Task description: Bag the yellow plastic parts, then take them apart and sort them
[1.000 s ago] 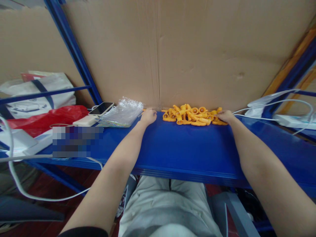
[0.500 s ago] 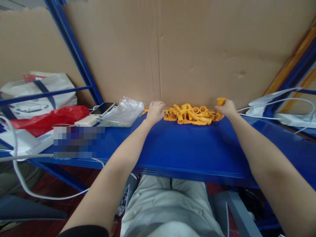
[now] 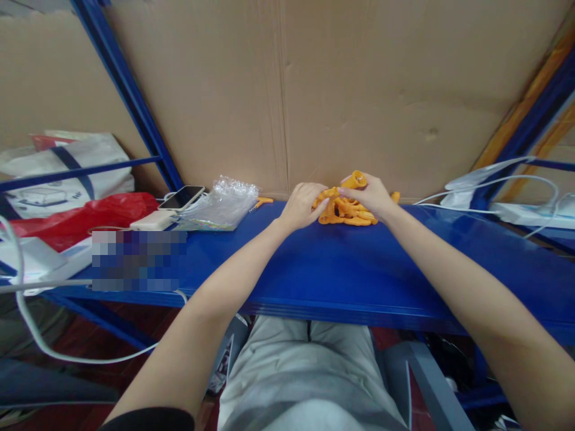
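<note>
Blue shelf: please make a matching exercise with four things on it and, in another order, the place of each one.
Things:
1. orange part
2. orange pile
3. phone
4. clear bag

Places:
A. on the blue shelf between the two hands
B. lying between the phone and the left hand
C. at the shelf's left end, beside the blue post
D. raised in the right hand, above the pile

Pairs: 1-D, 2-A, 3-C, 4-B
</note>
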`<state>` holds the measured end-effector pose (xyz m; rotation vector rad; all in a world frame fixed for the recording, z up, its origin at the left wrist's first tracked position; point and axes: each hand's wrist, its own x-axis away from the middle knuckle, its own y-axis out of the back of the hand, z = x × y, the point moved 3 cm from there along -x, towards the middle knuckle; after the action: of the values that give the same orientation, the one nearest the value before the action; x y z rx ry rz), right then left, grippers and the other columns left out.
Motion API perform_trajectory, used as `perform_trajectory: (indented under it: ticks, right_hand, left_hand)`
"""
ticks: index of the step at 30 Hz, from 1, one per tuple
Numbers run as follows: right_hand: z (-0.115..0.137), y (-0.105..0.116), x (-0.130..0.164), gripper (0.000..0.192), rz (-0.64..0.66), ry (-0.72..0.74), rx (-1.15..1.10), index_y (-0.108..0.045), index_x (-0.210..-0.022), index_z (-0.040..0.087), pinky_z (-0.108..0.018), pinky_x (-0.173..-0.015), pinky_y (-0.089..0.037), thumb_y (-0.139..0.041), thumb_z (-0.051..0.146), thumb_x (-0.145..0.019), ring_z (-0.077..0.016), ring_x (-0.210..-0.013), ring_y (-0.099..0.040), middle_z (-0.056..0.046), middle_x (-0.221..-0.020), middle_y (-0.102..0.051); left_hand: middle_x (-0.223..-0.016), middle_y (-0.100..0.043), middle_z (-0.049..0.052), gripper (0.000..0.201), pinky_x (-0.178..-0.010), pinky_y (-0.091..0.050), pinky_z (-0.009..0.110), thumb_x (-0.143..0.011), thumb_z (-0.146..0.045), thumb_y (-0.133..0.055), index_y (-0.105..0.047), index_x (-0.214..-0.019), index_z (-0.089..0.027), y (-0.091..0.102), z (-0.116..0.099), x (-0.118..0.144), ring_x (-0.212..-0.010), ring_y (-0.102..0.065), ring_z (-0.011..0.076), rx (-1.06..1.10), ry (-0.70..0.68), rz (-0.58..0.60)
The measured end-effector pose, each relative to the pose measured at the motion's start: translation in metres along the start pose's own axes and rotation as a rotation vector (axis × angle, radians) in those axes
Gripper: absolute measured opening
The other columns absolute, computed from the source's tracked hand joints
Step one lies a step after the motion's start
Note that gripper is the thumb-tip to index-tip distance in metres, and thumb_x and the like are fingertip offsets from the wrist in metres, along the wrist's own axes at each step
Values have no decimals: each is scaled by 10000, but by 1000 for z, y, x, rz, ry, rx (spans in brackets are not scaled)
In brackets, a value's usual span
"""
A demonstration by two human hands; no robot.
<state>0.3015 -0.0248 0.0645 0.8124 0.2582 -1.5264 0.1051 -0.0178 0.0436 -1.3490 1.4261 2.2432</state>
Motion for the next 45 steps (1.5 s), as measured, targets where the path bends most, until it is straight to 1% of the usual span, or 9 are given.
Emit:
perform_trajectory:
  ticks: [6,10,15,19,23,27,30,36,45]
  right_hand:
    - [10,-20,11,478,112,23,-59,-645,-900,205,-432,-873,-555,-840,550,-632,-232,-896,-678,-39,-898,-722]
    - [3,-15,7,482,109,35,-16,-617,-940,227,-406,-853,-548,-790,598,-685,-235,-923,-667,-42,-942,-712]
    - [-2,-5,7,440,84,239,371,-620,-1052,212,-422,-874,-499,-672,586,-825,-267,-981,-632,-93,-1047,-700]
    - [4,-12,15,343,198,397,721,-655,-1164,199,-497,-984,-405,-551,445,-948,-329,-1135,-605,-159,-1193,-695]
    - [7,-22,20,362,292,400,907,-630,-1277,166,-526,-1051,-326,-451,306,-996,-330,-1183,-598,-186,-1244,-693]
    - [4,-26,21,287,353,371,1025,-650,-1178,160,-525,-1064,-302,-448,234,-989,-317,-1136,-616,-176,-1182,-714]
    - [2,-25,21,223,363,409,1073,-635,-1123,165,-510,-1064,-298,-486,223,-967,-312,-1108,-615,-168,-1146,-712]
    - [6,-23,23,231,282,547,1077,-586,-1132,191,-471,-1017,-299,-465,192,-935,-307,-1049,-597,-149,-1093,-695]
    - [8,-26,26,316,337,519,1057,-625,-1178,160,-404,-893,-317,-390,261,-993,-310,-1059,-607,-173,-1156,-710]
  left_hand:
    - [-1071,-732,149,294,-938,-492,415,-1024,-298,-406,-640,-1119,-147,-9,5,1,-1013,-672,240,15,-9,84]
    - [-1041,-735,108,282,-1057,-432,467,-1025,-289,-398,-648,-1093,-177,-5,5,-1,-1009,-664,227,-33,-5,27]
    - [-922,-722,64,278,-1121,-378,492,-1007,-292,-418,-678,-1050,-202,-1,6,-1,-949,-655,213,-117,-24,19]
    - [-860,-702,42,268,-1144,-360,506,-995,-285,-425,-685,-977,-219,-2,12,2,-910,-648,207,-172,-64,71]
    - [-878,-702,48,275,-1153,-360,493,-1012,-314,-422,-661,-920,-214,-4,12,3,-918,-651,205,-191,-109,110]
    - [-906,-713,61,268,-1157,-360,496,-1013,-321,-434,-662,-924,-213,-7,7,2,-943,-659,211,-180,-132,128]
    - [-916,-725,68,256,-1149,-364,512,-1005,-314,-447,-676,-950,-214,-10,4,2,-956,-659,222,-172,-136,146]
    - [-907,-733,68,246,-1123,-374,502,-999,-294,-461,-688,-962,-207,-9,0,1,-945,-661,220,-166,-110,138]
    - [-913,-742,64,272,-1117,-365,486,-1006,-318,-453,-698,-950,-215,-8,6,3,-923,-666,215,-186,-82,138]
